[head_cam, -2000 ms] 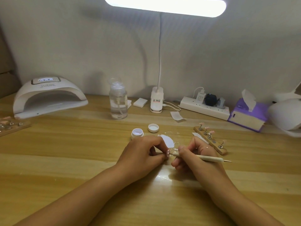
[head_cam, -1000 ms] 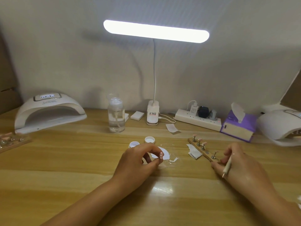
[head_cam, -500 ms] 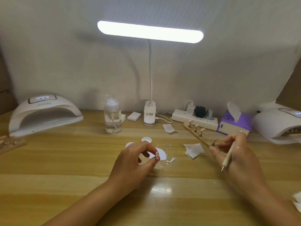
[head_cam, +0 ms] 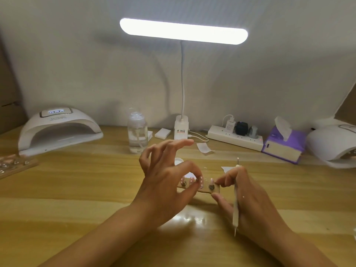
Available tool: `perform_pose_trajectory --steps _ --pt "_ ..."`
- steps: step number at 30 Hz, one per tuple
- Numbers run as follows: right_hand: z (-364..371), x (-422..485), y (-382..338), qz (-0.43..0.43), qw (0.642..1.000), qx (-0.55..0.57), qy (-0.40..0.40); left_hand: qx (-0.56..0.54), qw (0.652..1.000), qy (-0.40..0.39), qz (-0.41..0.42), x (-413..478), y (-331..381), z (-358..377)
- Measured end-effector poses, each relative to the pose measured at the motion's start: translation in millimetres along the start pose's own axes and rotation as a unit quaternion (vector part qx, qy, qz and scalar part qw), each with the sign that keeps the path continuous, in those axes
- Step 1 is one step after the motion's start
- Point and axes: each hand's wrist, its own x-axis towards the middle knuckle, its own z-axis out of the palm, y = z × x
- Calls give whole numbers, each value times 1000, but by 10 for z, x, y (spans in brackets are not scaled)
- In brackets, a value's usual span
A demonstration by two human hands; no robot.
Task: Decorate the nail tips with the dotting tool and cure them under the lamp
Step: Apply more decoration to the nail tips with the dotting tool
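Observation:
A small wooden holder strip (head_cam: pixel 215 188) with pink nail tips on metal stands is held just above the table between my hands. My left hand (head_cam: pixel 165 182) pinches a dotted pink nail tip (head_cam: pixel 201 181) at the strip's middle with thumb and forefinger, the other fingers spread. My right hand (head_cam: pixel 248 195) grips the strip's right end with its fingertips and also holds the white dotting tool (head_cam: pixel 235 201) upright along the palm. A white curing lamp (head_cam: pixel 57 130) stands at the back left, a second curing lamp (head_cam: pixel 333 145) at the right edge.
A lit desk lamp (head_cam: pixel 183 31) hangs over the wooden table (head_cam: pixel 77 189). Behind my hands stand a clear pump bottle (head_cam: pixel 137 132), a small white jar (head_cam: pixel 178 161), a power strip (head_cam: pixel 235 137) and a purple tissue box (head_cam: pixel 283 147). Another nail holder (head_cam: pixel 13 164) lies at the left edge.
My right hand carried the wooden holder strip from the right to the middle in front of me. My left hand rose from the table and pinched a nail tip on it.

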Motion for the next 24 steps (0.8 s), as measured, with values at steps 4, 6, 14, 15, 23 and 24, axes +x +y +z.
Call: perform_pose_trajectory --steps 4,6,14,15,23,24 --pt "6 -7 3 -9 1000 13 -4 20 999 -24 6 7 -6 2" --pt "5 -7 -2 -15 1000 17 -2 23 999 -33 5 4 -13 5" --pt "17 -7 6 -17 1000 26 0 49 997 -56 12 -1 -29 4" --pt "19 -6 8 -19 999 27 0 48 997 -57 12 -2 -30 -2" --pt "15 -1 0 -28 999 22 1 51 997 -55 15 -2 -31 -9" --pt "16 -2 -2 -28 999 23 0 55 997 -54 17 -5 -33 -9"
